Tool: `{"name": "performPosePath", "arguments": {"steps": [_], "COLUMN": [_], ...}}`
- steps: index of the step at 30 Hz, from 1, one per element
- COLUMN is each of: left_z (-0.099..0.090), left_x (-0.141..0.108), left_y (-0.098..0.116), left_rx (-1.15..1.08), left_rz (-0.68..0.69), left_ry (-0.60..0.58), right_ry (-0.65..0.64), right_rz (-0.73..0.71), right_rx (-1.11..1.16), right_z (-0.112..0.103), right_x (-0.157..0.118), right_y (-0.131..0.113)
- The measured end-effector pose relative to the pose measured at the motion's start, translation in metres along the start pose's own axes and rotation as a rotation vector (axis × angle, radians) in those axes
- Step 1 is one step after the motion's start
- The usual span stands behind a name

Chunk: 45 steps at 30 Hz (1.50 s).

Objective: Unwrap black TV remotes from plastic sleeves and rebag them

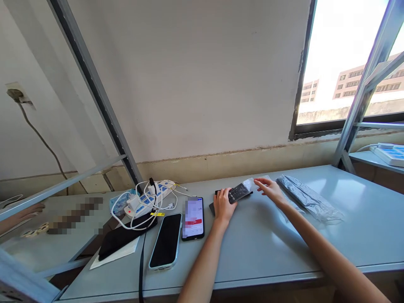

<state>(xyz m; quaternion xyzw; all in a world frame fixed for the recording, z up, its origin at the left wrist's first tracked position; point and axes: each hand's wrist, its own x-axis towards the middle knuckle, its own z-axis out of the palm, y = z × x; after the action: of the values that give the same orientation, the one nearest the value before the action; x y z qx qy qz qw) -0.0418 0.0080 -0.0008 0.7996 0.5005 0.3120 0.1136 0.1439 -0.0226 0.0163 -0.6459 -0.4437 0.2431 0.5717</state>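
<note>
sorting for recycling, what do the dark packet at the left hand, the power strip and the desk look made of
Dark packet: its shiny, crinkled end suggests plastic film; the printed part could be card or plastic.
Power strip: probably hard white plastic, from its smooth casing.
Desk: satin grey-blue, softly reflecting; painted metal or laminate.

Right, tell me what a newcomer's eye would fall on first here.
Probably the bright window at the picture's upper right. Next, near the middle of the grey table, the left hand on a dark packet with white print, the right hand close to its clear plastic end. Then the lit phone left of the hands, with a white power strip behind it to the left.
</note>
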Motion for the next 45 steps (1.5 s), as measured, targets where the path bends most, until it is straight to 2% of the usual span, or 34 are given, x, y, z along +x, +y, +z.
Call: {"name": "performPosePath", "arguments": {"steps": [11,19,23,26,33,45], "left_z": [-0.001,0.002,0.006,0.008,0.007,0.004], "left_x": [0.001,0.001,0.001,0.001,0.001,-0.003], "left_y": [0.005,0.002,-0.003,-0.005,-0.003,0.002], "left_rx": [0.001,-0.008,-0.039,-0.061,-0.094,-0.06], "left_rz": [0.021,0.019,0.018,0.025,0.052,0.158], "left_ry": [0.032,0.021,0.017,0.024,0.086,0.012], "right_ry": [-0.031,-0.163,-0.221,-0.265,-0.288,-0.239], "right_rz": [0.114,0.152,0.253,0.283,0.207,0.244], "right_rx": [-0.063,0.19,0.286,0.226,0.199,0.02], "right_z": [0.003,0.001,-0.002,-0.003,-0.006,0.0], "right_x": [-0.007,-0.008,-0.003,-0.003,-0.006,-0.007], "right_y": [-0.01,-0.016,-0.013,-0.01,-0.007,-0.01]}}
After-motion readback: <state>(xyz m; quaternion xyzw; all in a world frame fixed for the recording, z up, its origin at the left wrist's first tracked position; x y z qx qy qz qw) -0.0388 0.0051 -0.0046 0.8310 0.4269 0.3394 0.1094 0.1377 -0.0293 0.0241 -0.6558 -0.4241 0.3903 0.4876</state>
